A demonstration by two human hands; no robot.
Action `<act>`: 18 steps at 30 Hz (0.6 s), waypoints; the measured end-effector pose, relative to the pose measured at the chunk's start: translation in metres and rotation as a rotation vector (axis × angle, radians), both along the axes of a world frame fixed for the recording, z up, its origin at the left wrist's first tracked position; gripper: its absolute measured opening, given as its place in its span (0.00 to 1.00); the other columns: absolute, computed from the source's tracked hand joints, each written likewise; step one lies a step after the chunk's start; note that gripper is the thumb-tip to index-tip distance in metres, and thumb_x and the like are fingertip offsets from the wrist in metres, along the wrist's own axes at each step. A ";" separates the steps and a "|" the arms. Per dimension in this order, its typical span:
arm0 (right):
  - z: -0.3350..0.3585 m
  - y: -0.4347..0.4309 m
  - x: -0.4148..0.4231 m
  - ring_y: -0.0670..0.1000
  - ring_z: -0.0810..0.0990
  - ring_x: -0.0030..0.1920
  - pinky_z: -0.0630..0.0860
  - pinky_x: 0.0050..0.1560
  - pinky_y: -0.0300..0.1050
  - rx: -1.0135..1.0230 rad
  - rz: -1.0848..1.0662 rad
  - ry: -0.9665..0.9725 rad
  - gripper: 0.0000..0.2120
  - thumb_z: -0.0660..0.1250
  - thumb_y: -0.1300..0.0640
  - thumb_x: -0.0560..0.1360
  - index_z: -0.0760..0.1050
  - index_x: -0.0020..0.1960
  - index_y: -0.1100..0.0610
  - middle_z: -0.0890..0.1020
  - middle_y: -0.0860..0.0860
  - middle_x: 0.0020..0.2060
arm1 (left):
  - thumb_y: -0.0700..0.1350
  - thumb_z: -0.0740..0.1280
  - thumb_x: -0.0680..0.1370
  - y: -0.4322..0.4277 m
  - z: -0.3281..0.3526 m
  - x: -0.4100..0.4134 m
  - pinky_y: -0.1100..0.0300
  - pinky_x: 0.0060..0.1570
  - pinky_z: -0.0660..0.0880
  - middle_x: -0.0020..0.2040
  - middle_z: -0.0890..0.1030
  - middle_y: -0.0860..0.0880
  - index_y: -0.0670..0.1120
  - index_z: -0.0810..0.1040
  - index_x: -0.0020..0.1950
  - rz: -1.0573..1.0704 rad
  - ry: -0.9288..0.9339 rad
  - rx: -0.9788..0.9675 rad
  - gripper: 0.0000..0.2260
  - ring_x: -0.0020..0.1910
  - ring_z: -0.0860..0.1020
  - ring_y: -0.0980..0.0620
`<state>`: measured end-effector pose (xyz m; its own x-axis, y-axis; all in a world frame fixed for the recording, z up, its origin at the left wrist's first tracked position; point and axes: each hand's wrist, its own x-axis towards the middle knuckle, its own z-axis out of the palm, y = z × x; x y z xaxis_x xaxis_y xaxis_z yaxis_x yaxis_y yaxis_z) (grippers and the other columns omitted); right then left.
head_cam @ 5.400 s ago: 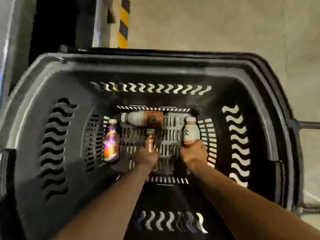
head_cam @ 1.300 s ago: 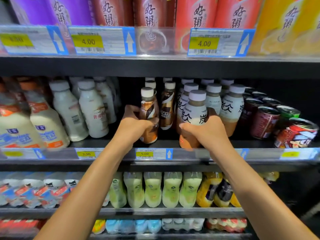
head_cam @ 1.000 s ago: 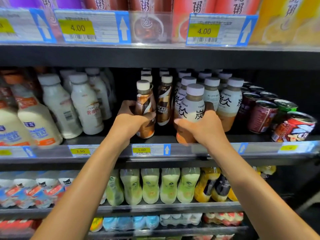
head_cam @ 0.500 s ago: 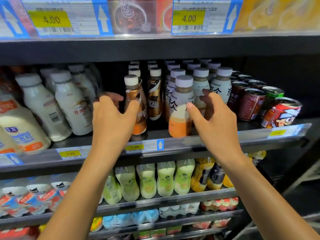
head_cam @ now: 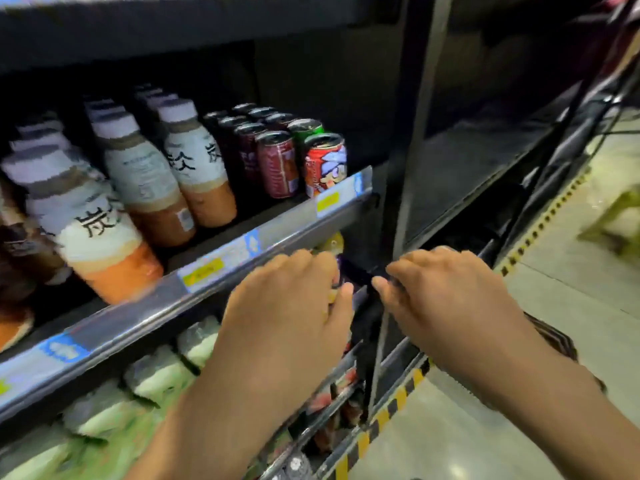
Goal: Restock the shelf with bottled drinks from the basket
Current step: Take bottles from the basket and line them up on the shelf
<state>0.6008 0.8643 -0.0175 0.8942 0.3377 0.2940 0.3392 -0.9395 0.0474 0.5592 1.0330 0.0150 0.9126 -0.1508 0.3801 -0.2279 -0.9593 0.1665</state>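
Your left hand (head_cam: 291, 313) and right hand (head_cam: 450, 306) hover side by side, just below the shelf rail (head_cam: 287, 223). The fingers of both are loosely curled and hold nothing. Beyond the rail, the white-capped bottles (head_cam: 149, 178) stand upright in rows on the shelf, with the cans (head_cam: 277, 164) just beside them on the right.

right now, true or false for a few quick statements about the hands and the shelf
1. The left hand and the right hand hold nothing. True.
2. The cans stand left of the bottles. False: they stand to the right of them.
3. The bottles have green caps. False: the caps are white.
4. A red cartoon can stands at the front of the shelf. True.
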 end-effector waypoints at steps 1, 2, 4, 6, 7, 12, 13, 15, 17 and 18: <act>-0.008 -0.020 0.002 0.60 0.79 0.36 0.72 0.36 0.51 -0.001 -0.043 0.025 0.24 0.48 0.43 0.79 0.76 0.37 0.52 0.80 0.52 0.33 | 0.54 0.54 0.81 -0.017 -0.009 0.012 0.54 0.45 0.71 0.42 0.76 0.54 0.53 0.73 0.46 -0.065 -0.002 0.055 0.11 0.46 0.76 0.50; -0.017 -0.040 0.004 0.60 0.79 0.36 0.73 0.36 0.51 -0.004 -0.091 0.060 0.25 0.48 0.43 0.79 0.76 0.36 0.53 0.80 0.53 0.33 | 0.52 0.56 0.80 -0.036 -0.019 0.024 0.52 0.40 0.72 0.39 0.76 0.53 0.52 0.74 0.43 -0.126 0.001 0.095 0.10 0.42 0.77 0.48; -0.038 -0.084 0.010 0.61 0.81 0.40 0.74 0.40 0.52 -0.039 -0.160 0.150 0.28 0.43 0.43 0.79 0.79 0.40 0.54 0.81 0.54 0.36 | 0.48 0.63 0.76 -0.075 -0.045 0.052 0.52 0.31 0.72 0.33 0.75 0.49 0.49 0.74 0.38 -0.219 0.002 0.165 0.08 0.34 0.77 0.44; -0.059 -0.127 0.018 0.61 0.81 0.41 0.73 0.41 0.52 -0.081 -0.238 0.193 0.29 0.43 0.43 0.78 0.80 0.41 0.53 0.82 0.54 0.37 | 0.45 0.71 0.70 -0.121 -0.069 0.078 0.52 0.29 0.71 0.33 0.75 0.47 0.48 0.74 0.37 -0.289 0.038 0.262 0.07 0.32 0.76 0.43; -0.070 -0.149 0.022 0.60 0.81 0.37 0.73 0.38 0.51 -0.086 -0.295 0.195 0.28 0.46 0.43 0.78 0.80 0.38 0.53 0.81 0.54 0.34 | 0.44 0.73 0.68 -0.145 -0.080 0.091 0.51 0.29 0.71 0.33 0.75 0.46 0.48 0.74 0.37 -0.335 0.070 0.299 0.08 0.31 0.76 0.42; -0.127 -0.263 0.066 0.59 0.82 0.33 0.77 0.35 0.51 -0.065 -0.537 0.307 0.22 0.54 0.44 0.74 0.84 0.39 0.52 0.84 0.53 0.34 | 0.46 0.72 0.70 -0.274 -0.152 0.168 0.51 0.35 0.71 0.38 0.78 0.45 0.48 0.76 0.42 -0.503 0.328 0.443 0.06 0.37 0.77 0.42; -0.136 -0.286 0.080 0.59 0.83 0.37 0.78 0.39 0.52 -0.060 -0.561 0.358 0.21 0.55 0.44 0.75 0.84 0.41 0.53 0.85 0.52 0.39 | 0.46 0.74 0.67 -0.302 -0.168 0.185 0.51 0.33 0.72 0.37 0.79 0.45 0.48 0.77 0.40 -0.521 0.359 0.451 0.08 0.36 0.78 0.42; -0.153 -0.330 0.114 0.57 0.81 0.53 0.74 0.52 0.52 -0.031 -0.596 0.518 0.20 0.54 0.43 0.80 0.81 0.54 0.51 0.83 0.51 0.53 | 0.47 0.74 0.68 -0.355 -0.194 0.221 0.50 0.35 0.73 0.40 0.79 0.44 0.47 0.79 0.42 -0.560 0.441 0.477 0.07 0.39 0.79 0.41; -0.178 -0.376 0.151 0.55 0.76 0.62 0.69 0.59 0.49 0.004 -0.609 0.635 0.21 0.52 0.41 0.81 0.75 0.64 0.49 0.79 0.50 0.62 | 0.47 0.66 0.76 -0.406 -0.215 0.261 0.48 0.44 0.74 0.49 0.79 0.43 0.46 0.79 0.51 -0.577 0.523 0.473 0.07 0.50 0.79 0.40; -0.189 -0.398 0.169 0.55 0.76 0.63 0.69 0.60 0.49 0.031 -0.630 0.684 0.21 0.53 0.40 0.81 0.74 0.65 0.49 0.78 0.50 0.62 | 0.48 0.62 0.79 -0.430 -0.226 0.282 0.49 0.48 0.73 0.52 0.78 0.44 0.46 0.77 0.56 -0.578 0.552 0.475 0.10 0.54 0.78 0.41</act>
